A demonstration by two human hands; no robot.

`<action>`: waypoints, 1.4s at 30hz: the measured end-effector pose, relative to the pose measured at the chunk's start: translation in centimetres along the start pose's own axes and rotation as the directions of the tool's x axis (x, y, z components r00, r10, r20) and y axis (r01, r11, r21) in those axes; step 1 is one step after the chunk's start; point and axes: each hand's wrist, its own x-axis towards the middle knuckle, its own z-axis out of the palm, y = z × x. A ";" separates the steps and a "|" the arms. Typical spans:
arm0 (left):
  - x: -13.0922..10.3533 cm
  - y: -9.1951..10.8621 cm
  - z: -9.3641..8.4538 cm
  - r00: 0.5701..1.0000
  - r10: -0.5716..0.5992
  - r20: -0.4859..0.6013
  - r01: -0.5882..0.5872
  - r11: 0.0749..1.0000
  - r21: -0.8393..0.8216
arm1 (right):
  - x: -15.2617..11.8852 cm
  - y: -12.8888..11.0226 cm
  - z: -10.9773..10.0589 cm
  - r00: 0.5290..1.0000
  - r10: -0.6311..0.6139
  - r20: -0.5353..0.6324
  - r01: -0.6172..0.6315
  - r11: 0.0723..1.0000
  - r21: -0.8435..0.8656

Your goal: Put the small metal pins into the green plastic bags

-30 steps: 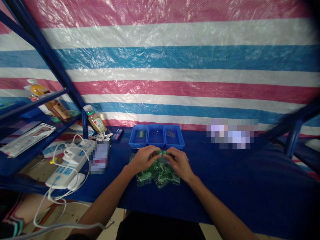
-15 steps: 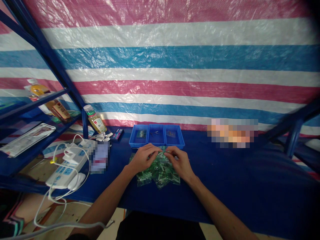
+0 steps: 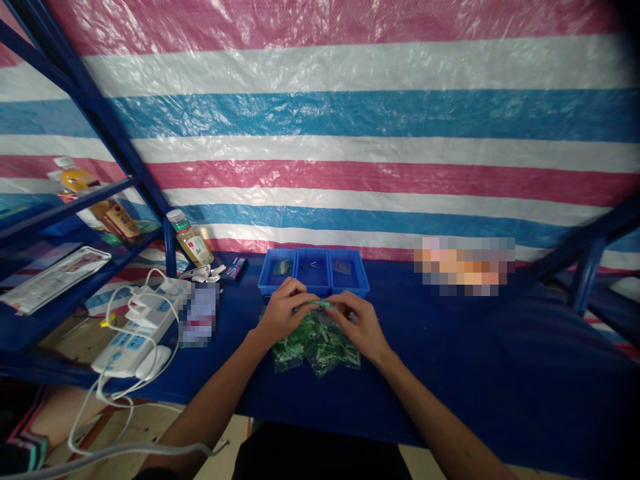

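Between my two hands is a small clear plastic bag with a green top edge (image 3: 321,304). My left hand (image 3: 286,312) pinches its left end, with thumb and fingers closed. From the other side my right hand (image 3: 356,320) grips the right end the same way. Below the hands lies a pile of small clear bags (image 3: 325,347) with green and white pieces inside; their exact kind is too small to tell. Just beyond my fingers stands a blue three-part tray (image 3: 314,291), holding a small bag, thin metal tools and another small packet in its compartments.
On the left lie a white power strip (image 3: 143,327) with tangled cables, a white mouse-shaped object (image 3: 153,363) and a blurred-out item (image 3: 199,315). A drink bottle (image 3: 190,239) stands by the blue frame post (image 3: 170,247). Another blurred-out item (image 3: 465,267) sits at the back right.
My fingers have shifted their hold, and the bag's green edge now stretches level between them. The left hand's knuckles are raised slightly. The pile and tray stay put.
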 end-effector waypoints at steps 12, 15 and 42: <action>-0.4 0.2 0.6 0.986 -0.157 0.053 0.160 0.985 -0.060 | -0.1 0.5 0.6 0.996 0.089 -0.003 -0.087 0.985 0.152; -0.4 0.4 0.4 0.989 -0.136 0.050 0.140 0.987 -0.077 | -0.2 0.6 0.7 0.994 0.105 -0.020 -0.098 0.972 0.215; -0.4 0.1 1.3 0.991 -0.132 -0.020 0.131 0.989 -0.075 | -0.1 0.0 0.4 0.994 0.104 0.017 -0.104 0.994 -0.024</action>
